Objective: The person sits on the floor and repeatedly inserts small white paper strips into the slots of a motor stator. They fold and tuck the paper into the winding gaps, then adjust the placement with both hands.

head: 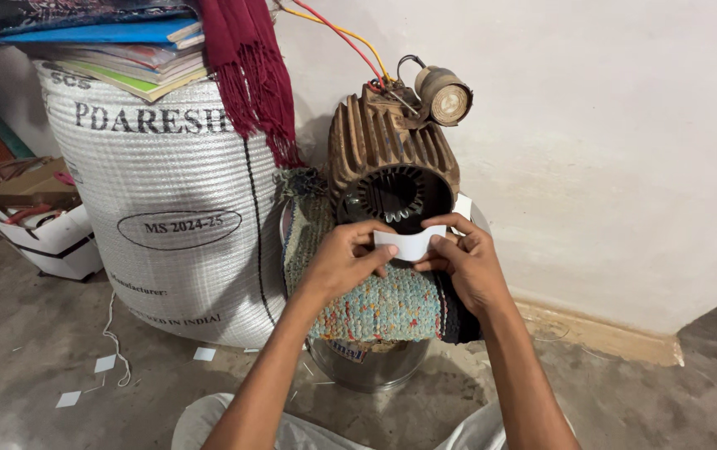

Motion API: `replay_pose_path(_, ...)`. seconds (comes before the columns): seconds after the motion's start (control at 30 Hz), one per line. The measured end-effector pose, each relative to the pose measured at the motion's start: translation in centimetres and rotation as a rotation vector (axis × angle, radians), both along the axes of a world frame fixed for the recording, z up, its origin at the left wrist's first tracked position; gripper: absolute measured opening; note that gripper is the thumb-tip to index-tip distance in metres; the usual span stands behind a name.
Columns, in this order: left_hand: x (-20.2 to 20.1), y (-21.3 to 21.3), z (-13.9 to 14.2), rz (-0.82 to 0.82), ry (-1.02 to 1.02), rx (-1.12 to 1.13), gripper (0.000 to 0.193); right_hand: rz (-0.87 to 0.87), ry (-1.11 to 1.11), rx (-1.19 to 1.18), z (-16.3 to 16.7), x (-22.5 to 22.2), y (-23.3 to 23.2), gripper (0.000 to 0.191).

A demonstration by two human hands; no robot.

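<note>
Both hands pinched a white paper strip point(409, 245), the left hand point(343, 260) gripping one end and the right hand point(465, 262) the other. Its long axis ran level between the grips, sagging mid-span, just before the motor point(392, 162) opening, above the mat point(375, 304).

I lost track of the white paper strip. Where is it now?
In the head view, the paper strip is at centre, bowed between the left hand and right hand, just in front of the rusty motor's open end.

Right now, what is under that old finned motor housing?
The motor housing sits on a knitted multicoloured mat draped over a metal drum. The mat hides the drum's top.
</note>
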State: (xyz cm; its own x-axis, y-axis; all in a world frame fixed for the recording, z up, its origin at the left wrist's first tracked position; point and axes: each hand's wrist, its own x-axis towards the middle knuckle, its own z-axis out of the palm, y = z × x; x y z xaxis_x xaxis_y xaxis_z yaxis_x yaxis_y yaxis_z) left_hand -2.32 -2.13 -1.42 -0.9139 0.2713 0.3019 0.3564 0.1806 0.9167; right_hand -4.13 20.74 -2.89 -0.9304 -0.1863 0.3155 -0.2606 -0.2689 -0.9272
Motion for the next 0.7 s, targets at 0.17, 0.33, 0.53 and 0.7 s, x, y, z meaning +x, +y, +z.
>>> replay_pose_path(0.17, -0.3, -0.4, -0.1, -0.029, 0.028, 0.153, 0.015, -0.005, 0.005, 0.051, 0.7, 0.3, -0.4, 0.019)
replay_pose_path(0.33, -0.2, -0.3, -0.1, -0.004, -0.015, 0.097, 0.013, 0.044, 0.03, 0.177, 1.0, 0.5, -1.4, 0.016)
replay_pose_path(0.53, -0.8, 0.1, 0.0, -0.128, 0.006, 0.148, 0.015, 0.052, -0.034, 0.203, 1.5, 0.6, -1.3, 0.021)
replay_pose_path(0.7, -1.2, -0.2, -0.1, -0.118, -0.004, 0.186, 0.021, 0.055, -0.072, 0.157, 1.4, 0.6, -1.2, 0.025)
